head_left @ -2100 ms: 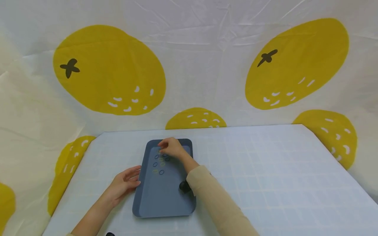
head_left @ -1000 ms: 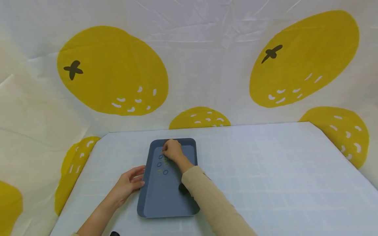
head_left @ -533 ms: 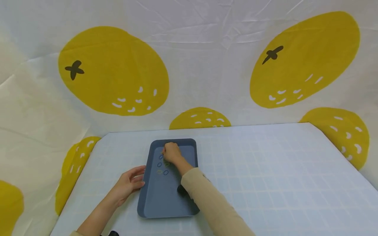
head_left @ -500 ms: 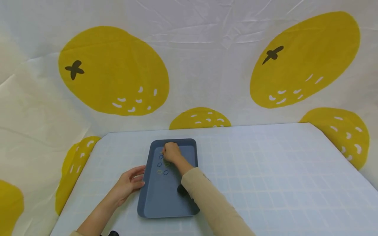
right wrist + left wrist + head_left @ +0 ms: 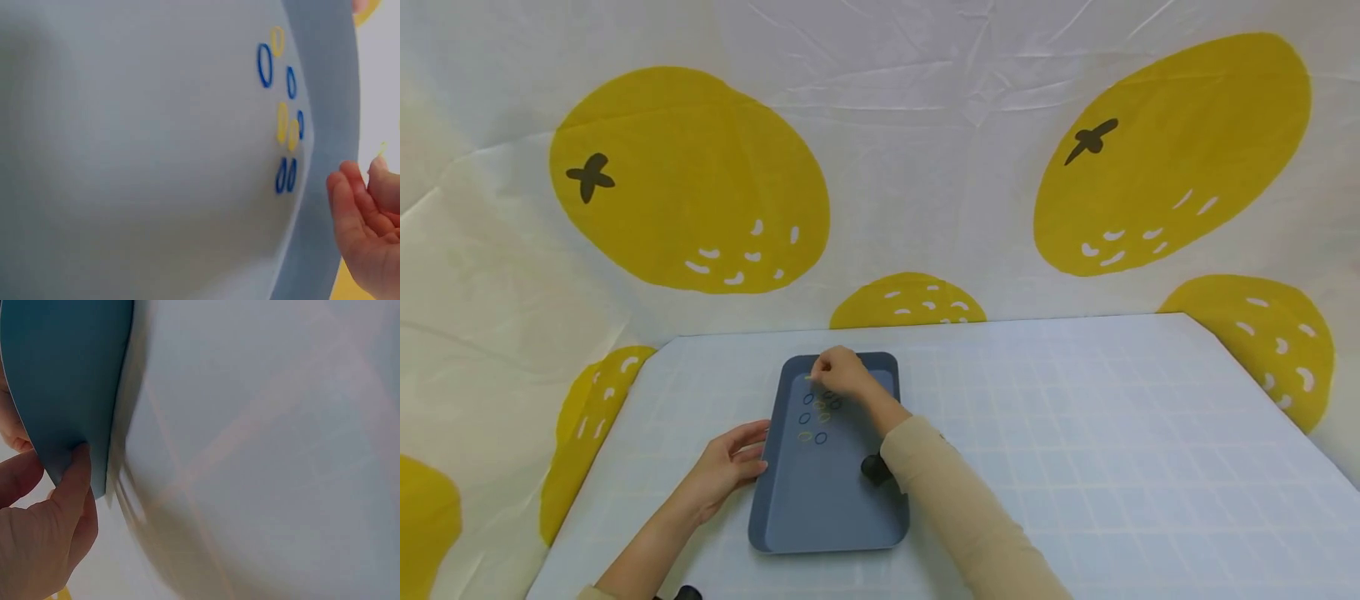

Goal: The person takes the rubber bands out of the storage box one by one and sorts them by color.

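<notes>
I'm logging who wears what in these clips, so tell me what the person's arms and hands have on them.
The right hand is bare, and its arm wears a long beige sleeve reaching to the wrist, with a small dark device on its underside. The left hand is bare too, and its forearm is uncovered as far as the head view shows. No rings or gloves show.

A left hand [image 5: 37, 531] touches the outer wall of a blue tray [image 5: 65, 375] with its fingertips [image 5: 78, 456], the tray standing on a pale counter [image 5: 269, 456] marked with faint grid lines.
</notes>
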`<state>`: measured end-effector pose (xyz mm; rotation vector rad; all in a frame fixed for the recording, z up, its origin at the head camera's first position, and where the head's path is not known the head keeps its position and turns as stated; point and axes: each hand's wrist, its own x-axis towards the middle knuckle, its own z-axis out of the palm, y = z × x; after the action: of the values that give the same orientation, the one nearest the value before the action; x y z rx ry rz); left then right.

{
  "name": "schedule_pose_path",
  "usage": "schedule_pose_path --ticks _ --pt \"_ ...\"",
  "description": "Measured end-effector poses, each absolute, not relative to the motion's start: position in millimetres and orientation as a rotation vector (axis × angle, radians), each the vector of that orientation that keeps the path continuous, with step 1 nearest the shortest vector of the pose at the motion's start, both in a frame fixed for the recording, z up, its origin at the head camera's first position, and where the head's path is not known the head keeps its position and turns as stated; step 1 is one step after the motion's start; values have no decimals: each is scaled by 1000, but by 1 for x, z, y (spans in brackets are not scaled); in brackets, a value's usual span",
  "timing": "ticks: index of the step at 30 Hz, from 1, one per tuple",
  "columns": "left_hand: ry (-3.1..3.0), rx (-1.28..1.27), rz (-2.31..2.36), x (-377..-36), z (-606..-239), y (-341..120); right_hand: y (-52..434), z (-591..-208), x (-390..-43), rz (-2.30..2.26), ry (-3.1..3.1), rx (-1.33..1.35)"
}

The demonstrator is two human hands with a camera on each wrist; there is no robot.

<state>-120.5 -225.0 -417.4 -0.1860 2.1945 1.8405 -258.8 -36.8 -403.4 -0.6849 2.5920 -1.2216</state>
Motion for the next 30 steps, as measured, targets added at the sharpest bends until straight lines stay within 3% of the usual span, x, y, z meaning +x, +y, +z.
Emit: schedule_pose_path --ticks 16,30 --pt "2193 -182 1836 -121 -416 -225 -7 -382 -261 -1652 2186 -480" --pt "2170 -195 1861 -121 -418 -226 30 -368 -263 -1701 2159 -360"
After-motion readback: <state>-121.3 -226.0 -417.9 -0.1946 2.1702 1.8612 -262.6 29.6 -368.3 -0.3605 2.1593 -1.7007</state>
